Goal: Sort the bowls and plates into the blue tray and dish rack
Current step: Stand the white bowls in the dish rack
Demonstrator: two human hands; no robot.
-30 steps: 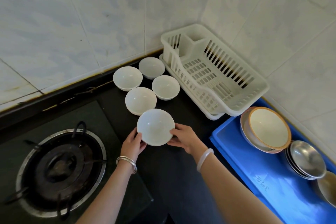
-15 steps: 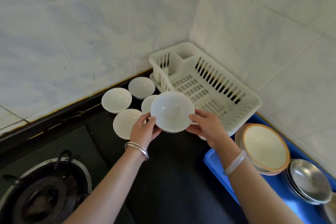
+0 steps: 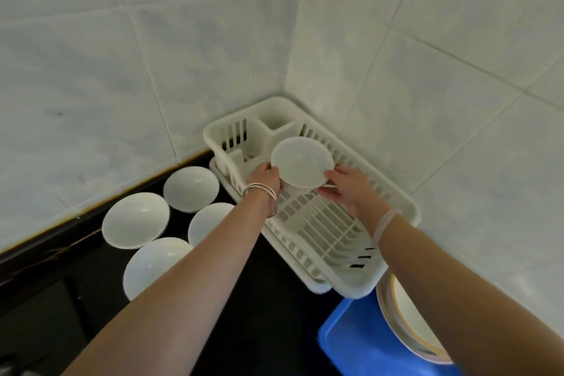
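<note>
Bowls are what is being sorted here. Four white ones sit on the black tabletop at the left, close together and just beside the rack's near-left side. A fifth, the held bowl, is up over the dish rack. The left hand has its grip clamped on that bowl's left edge and the right hand has its grip clamped on the right edge. The bowl sits low over the rack's far end, next to the cutlery compartment. I cannot tell whether it already touches the rack's floor.

The task looks to be in its early part. The rack holds nothing but this bowl, and the four on the tabletop are yet to be moved. At the far right the blue tray already carries an orange-rimmed dish, partly hidden by the right forearm.

The rack is tucked into the corner of the tiled wall, so approach is only from the front and left. Its slotted walls and upright tines narrow the landing spot. Most of its grid toward the near end lies open, and the dark tabletop between the bowls and the tray gives passage.
</note>
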